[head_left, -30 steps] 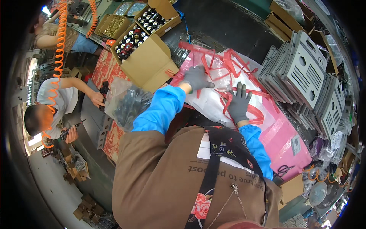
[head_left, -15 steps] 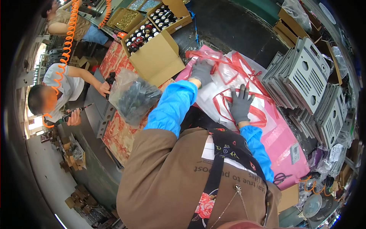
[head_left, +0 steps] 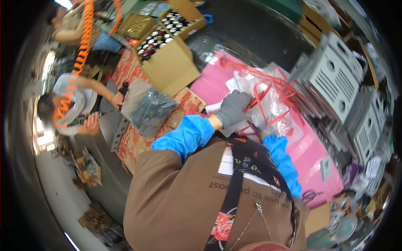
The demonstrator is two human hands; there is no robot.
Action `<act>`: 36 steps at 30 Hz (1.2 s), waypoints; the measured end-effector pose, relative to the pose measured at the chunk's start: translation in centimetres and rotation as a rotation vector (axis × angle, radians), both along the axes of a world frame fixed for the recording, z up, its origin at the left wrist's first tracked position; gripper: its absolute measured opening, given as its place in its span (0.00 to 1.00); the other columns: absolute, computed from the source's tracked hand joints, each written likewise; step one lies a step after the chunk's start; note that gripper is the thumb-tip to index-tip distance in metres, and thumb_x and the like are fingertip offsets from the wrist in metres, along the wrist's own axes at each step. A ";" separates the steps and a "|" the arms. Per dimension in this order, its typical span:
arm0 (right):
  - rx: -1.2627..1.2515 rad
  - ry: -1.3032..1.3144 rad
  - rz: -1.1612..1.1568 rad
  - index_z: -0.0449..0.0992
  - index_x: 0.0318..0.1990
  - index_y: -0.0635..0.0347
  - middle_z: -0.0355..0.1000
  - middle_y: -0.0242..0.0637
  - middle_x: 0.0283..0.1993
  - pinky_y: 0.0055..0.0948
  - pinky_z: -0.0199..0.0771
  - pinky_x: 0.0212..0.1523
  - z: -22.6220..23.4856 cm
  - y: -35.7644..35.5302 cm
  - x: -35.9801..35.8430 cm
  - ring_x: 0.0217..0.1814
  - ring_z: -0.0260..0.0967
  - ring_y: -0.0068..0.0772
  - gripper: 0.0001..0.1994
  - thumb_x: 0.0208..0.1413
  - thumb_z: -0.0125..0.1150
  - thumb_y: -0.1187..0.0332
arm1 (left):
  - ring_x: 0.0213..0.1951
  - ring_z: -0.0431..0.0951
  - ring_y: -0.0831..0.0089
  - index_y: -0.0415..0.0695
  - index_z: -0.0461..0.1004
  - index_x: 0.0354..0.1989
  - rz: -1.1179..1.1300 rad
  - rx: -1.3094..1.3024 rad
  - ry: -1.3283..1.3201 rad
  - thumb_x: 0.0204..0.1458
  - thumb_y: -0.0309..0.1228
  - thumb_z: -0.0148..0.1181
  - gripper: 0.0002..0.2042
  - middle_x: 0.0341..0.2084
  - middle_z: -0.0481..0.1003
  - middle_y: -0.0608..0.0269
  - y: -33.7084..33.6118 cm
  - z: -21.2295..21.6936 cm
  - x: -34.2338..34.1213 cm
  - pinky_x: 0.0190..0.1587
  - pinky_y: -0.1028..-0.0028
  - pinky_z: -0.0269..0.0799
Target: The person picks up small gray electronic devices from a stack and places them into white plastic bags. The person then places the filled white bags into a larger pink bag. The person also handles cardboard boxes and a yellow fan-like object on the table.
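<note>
My left hand (head_left: 233, 109), in a grey glove, has its fingers closed at the near-left side of a crumpled clear plastic bag (head_left: 268, 115) with red bands, appearing to grip it. White sheets (head_left: 229, 130) lie under and beside that hand. My right forearm, in a blue sleeve (head_left: 281, 155), reaches to the bag's near edge. The plastic and red bands hide my right hand, so its fingers do not show. Beneath everything is a flat pink wrapped package (head_left: 211, 81) on the table.
Stacked grey slotted metal panels (head_left: 331, 79) stand to the right. Scissors (head_left: 310, 195) lie on the pink package's near-right end. At far left are an open carton (head_left: 169, 62) of dark knobs and a bag of dark parts (head_left: 150, 106). A co-worker (head_left: 71, 96) holds a tool.
My left hand has drawn nearer to me. My right hand has slipped from view under the plastic. The bag has lifted and bunched up, baring more pink at the left.
</note>
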State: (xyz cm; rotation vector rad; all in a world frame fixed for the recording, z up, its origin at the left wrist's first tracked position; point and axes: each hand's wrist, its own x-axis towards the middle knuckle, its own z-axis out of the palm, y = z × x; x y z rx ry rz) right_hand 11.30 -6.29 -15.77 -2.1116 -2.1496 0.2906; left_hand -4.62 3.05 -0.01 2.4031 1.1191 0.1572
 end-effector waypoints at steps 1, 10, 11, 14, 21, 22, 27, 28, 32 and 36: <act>-0.014 0.008 0.002 0.61 0.65 0.60 0.54 0.56 0.69 0.65 0.49 0.66 -0.1 0.0 0.6 0.72 0.49 0.59 0.36 0.52 0.64 0.55 | 0.43 0.73 0.52 0.46 0.75 0.42 -0.057 -0.037 -0.026 0.43 0.33 0.63 0.16 0.39 0.74 0.54 -1.5 -0.4 0.8 0.44 0.57 0.73; -0.168 0.150 0.049 0.69 0.59 0.61 0.63 0.53 0.63 0.54 0.59 0.62 0.8 -2.3 3.1 0.65 0.60 0.56 0.27 0.52 0.63 0.62 | 0.39 0.81 0.48 0.50 0.81 0.42 -0.095 -0.188 0.505 0.54 0.37 0.51 0.14 0.36 0.80 0.52 -2.4 -8.2 3.3 0.45 0.55 0.74; -0.203 0.176 0.052 0.70 0.59 0.61 0.64 0.52 0.63 0.53 0.60 0.62 1.0 -3.1 3.5 0.64 0.61 0.56 0.26 0.52 0.62 0.63 | 0.40 0.81 0.49 0.51 0.81 0.43 -0.130 -0.202 0.577 0.55 0.37 0.50 0.14 0.37 0.80 0.53 -1.9 -7.0 4.1 0.45 0.54 0.74; -0.326 0.318 0.041 0.72 0.57 0.61 0.67 0.51 0.61 0.49 0.64 0.60 3.4 -6.2 5.2 0.62 0.64 0.55 0.23 0.52 0.62 0.66 | 0.40 0.81 0.54 0.53 0.81 0.43 -0.090 -0.121 0.576 0.57 0.40 0.49 0.15 0.37 0.81 0.58 -2.5 -10.3 3.6 0.46 0.53 0.73; 0.305 0.471 -0.284 0.76 0.52 0.58 0.70 0.47 0.57 0.46 0.69 0.57 21.7 -9.1 6.3 0.60 0.68 0.52 0.20 0.49 0.61 0.74 | 0.36 0.82 0.54 0.45 0.81 0.35 -0.104 0.121 0.382 0.51 0.32 0.55 0.10 0.33 0.80 0.50 -3.5 -11.7 3.7 0.39 0.60 0.77; 0.405 0.392 -0.193 0.77 0.52 0.58 0.70 0.47 0.57 0.46 0.68 0.57 24.3 -7.3 5.7 0.60 0.67 0.52 0.19 0.49 0.62 0.72 | 0.37 0.81 0.53 0.44 0.81 0.37 -0.033 0.035 0.343 0.51 0.32 0.55 0.10 0.35 0.79 0.50 -3.9 -11.8 3.4 0.40 0.60 0.77; 0.223 0.259 -0.181 0.63 0.67 0.43 0.53 0.51 0.71 0.66 0.55 0.61 17.8 3.0 1.6 0.72 0.50 0.60 0.36 0.49 0.67 0.51 | 0.46 0.79 0.51 0.39 0.78 0.43 0.346 -0.339 0.118 0.50 0.34 0.56 0.15 0.42 0.77 0.45 -3.9 -11.4 3.4 0.44 0.58 0.76; 0.164 0.355 -0.186 0.63 0.67 0.43 0.52 0.50 0.72 0.66 0.55 0.62 14.3 3.0 0.8 0.72 0.50 0.60 0.36 0.50 0.66 0.50 | 0.47 0.78 0.51 0.37 0.77 0.44 0.428 -0.411 0.066 0.50 0.34 0.56 0.17 0.43 0.77 0.44 -3.6 -11.3 3.3 0.44 0.57 0.75; 0.118 0.459 -0.209 0.64 0.66 0.44 0.50 0.47 0.74 0.64 0.53 0.64 5.8 2.5 1.5 0.73 0.50 0.58 0.32 0.54 0.61 0.49 | 0.54 0.72 0.47 0.39 0.73 0.54 -0.100 -0.368 0.074 0.46 0.40 0.66 0.27 0.49 0.73 0.38 -2.1 -1.4 1.1 0.55 0.59 0.69; 0.150 0.225 -0.203 0.66 0.64 0.45 0.51 0.44 0.74 0.61 0.52 0.66 4.0 1.5 0.3 0.73 0.51 0.52 0.28 0.56 0.59 0.53 | 0.45 0.77 0.57 0.39 0.73 0.55 0.185 -0.493 -0.354 0.58 0.42 0.58 0.22 0.43 0.78 0.53 -1.1 -1.4 -3.4 0.54 0.62 0.72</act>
